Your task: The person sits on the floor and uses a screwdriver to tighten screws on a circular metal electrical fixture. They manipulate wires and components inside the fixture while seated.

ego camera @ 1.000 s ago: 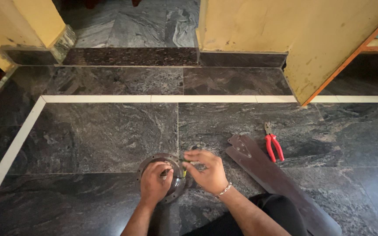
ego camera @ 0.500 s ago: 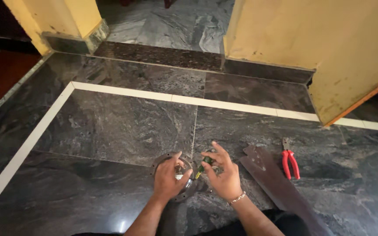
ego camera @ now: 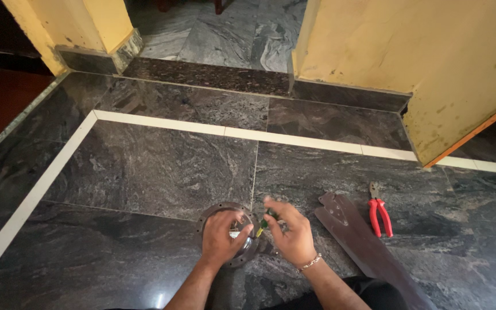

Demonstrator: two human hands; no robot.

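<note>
1. Down on the dark stone floor (ego camera: 144, 172), the left hand (ego camera: 220, 234) lies spread over a round metal disc (ego camera: 209, 211), palm down with the fingers draped over its middle; the grip looks loose, pressing on the disc more than closing round it.
2. Just to the right of that hand, the right hand (ego camera: 291, 232) has its grip closed on a small screwdriver (ego camera: 264, 223) with a green and yellow handle, the tool slanting down and left toward the disc.
3. The disc sits flat on the floor under the left grip, and its dark rim with small holes shows above and to the left of the fingers.
4. Whether the screwdriver tip touches the disc cannot be told, as the hands cover that spot.
5. A thin bracelet (ego camera: 310, 263) circles the right wrist.
6. Right of the right grip, near but apart from it, a long flat brown blade (ego camera: 363, 241) lies on the floor, running away toward the lower right.
7. Beyond the blade's upper end lie red-handled pliers (ego camera: 379, 213), just beside the blade.
8. Far above both grips, a white stripe (ego camera: 294, 139) crosses the floor below yellow walls (ego camera: 409, 51).
</note>
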